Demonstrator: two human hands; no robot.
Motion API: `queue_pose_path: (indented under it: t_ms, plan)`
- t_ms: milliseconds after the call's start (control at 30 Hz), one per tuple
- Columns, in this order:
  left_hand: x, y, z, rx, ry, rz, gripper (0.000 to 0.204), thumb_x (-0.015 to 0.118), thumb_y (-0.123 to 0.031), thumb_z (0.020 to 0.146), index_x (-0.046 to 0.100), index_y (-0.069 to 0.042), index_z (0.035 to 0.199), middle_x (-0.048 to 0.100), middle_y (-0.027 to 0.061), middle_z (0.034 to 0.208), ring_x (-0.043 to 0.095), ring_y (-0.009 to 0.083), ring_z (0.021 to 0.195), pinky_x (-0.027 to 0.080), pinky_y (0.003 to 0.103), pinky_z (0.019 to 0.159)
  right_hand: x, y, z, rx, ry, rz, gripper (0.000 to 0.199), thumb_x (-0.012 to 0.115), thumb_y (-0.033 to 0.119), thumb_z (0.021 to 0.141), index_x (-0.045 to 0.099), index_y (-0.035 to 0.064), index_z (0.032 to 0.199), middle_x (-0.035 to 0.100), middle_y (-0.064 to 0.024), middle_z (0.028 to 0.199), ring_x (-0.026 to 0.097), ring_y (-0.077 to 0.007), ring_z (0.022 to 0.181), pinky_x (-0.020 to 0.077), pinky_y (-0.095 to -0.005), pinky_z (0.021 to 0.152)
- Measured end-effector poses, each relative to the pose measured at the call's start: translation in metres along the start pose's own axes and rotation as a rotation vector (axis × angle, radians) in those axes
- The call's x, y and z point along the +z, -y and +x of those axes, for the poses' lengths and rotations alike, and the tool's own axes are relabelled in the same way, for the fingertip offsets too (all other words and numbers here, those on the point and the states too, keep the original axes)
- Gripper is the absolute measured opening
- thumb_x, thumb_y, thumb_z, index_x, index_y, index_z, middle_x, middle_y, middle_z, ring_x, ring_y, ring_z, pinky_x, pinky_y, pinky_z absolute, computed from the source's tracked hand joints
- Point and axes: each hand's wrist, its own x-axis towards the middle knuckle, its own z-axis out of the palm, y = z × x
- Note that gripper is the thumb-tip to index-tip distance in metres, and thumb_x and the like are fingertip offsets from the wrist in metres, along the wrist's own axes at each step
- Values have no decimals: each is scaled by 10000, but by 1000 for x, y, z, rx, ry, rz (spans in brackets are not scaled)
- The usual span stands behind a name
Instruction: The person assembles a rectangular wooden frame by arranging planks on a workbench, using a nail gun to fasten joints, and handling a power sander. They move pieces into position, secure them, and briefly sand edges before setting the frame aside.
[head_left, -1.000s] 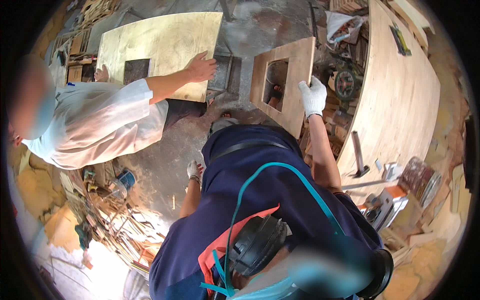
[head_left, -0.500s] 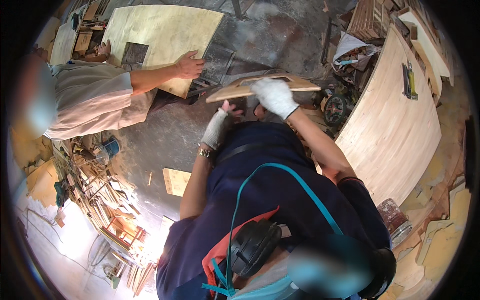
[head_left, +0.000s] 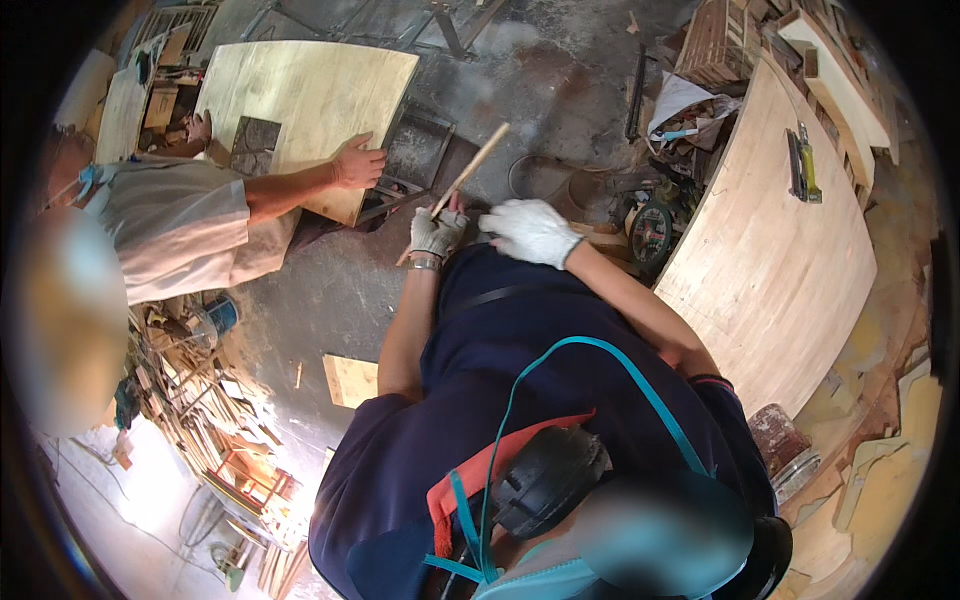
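grey floor [head_left: 290, 320] spreads below you. your left hand [head_left: 437, 235] grips a thin wooden piece [head_left: 475, 166] slanting in front of you, likely to steady it; your right hand [head_left: 530, 232] is open nearby. beyond, a co-worker's hand [head_left: 358, 162] rests on a large panel [head_left: 320, 100].

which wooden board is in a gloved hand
The narrow-looking board in the person's left hand; the co-worker's holed panel is in bare hands; the big right panel and floor board are in none.
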Motion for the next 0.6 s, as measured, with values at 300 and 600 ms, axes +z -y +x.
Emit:
queue_pose_path:
  t_ms: [300,600]
  plan:
    - [17,-76,73,-85,119,-283,357,420,-220,1036,579,-70,1318,653,170,1343,670,297,1184,446,470,1026,4,-78,-97,546,-22,258,288,691,291,874,667,56,1040,725,-174,959,685,-401,958,531,-528,811]
    - [-2,-101,125,-4,301,-213,283,467,-186,1033,622,-103,1254,598,128,1379,646,269,1193,468,504,982,-57,-148,-23,531,-55,297,326,713,278,868,700,76,1124,737,-185,966,706,-390,947,545,-491,806]
